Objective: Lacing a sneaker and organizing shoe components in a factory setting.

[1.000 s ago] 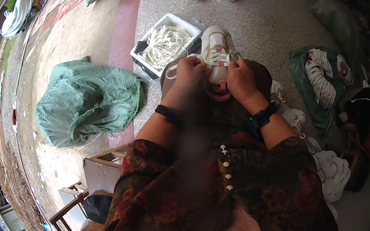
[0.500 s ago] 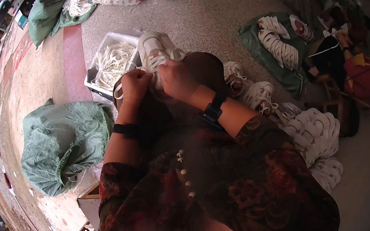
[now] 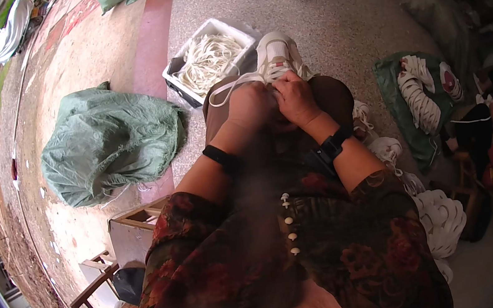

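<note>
Farthest left of the work, a crumpled green sack (image 3: 110,145) lies on the floor (image 3: 335,25), well apart from the hands. Next comes a crate (image 3: 183,90) heaped with white laces (image 3: 211,58), its near edge close beside the left knee (image 3: 216,95). The left hand (image 3: 251,106) is curled like a fist, blurred, a white lace loop (image 3: 228,92) arching out beside it; its fingertips are hidden. The pale shoe (image 3: 276,52) lies just beyond both hands, toe pointing away, its heel end hidden behind them. The right hand (image 3: 297,99) bends its fingers over the lacing, touching it; I cannot tell what it pinches. Rightward, speckled floor stretches from the shoe to a flat green bag (image 3: 393,98) bearing laced shoes (image 3: 421,107).
</note>
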Demonstrator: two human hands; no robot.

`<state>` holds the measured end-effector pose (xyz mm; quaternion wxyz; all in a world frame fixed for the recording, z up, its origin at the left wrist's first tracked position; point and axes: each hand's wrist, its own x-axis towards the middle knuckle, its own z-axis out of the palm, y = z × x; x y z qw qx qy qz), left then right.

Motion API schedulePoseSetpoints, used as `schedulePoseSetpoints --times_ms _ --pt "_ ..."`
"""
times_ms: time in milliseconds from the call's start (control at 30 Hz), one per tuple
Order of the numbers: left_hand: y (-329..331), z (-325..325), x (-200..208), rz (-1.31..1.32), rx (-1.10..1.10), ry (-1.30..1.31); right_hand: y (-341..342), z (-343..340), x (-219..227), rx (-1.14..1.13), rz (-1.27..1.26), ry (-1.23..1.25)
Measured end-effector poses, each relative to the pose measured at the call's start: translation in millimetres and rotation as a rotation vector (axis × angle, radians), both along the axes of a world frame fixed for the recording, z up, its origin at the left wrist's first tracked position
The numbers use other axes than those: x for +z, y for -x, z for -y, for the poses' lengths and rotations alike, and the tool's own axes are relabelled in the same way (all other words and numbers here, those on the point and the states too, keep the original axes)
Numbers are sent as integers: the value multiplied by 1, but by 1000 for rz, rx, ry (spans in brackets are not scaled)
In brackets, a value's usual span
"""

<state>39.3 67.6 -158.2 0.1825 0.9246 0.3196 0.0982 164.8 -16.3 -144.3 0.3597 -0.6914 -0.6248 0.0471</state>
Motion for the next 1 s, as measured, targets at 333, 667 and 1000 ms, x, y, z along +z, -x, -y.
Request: schedulePoseSetpoints --times_ms 333,667,1000 --pt "7 -17 8 373 125 500 5 -17 2 90 289 55" --pt "4 4 19 451 76 205 -98 73 53 -357 270 58" --pt "-49 19 2 181 -331 -308 -63 58 38 11 -764 -52"
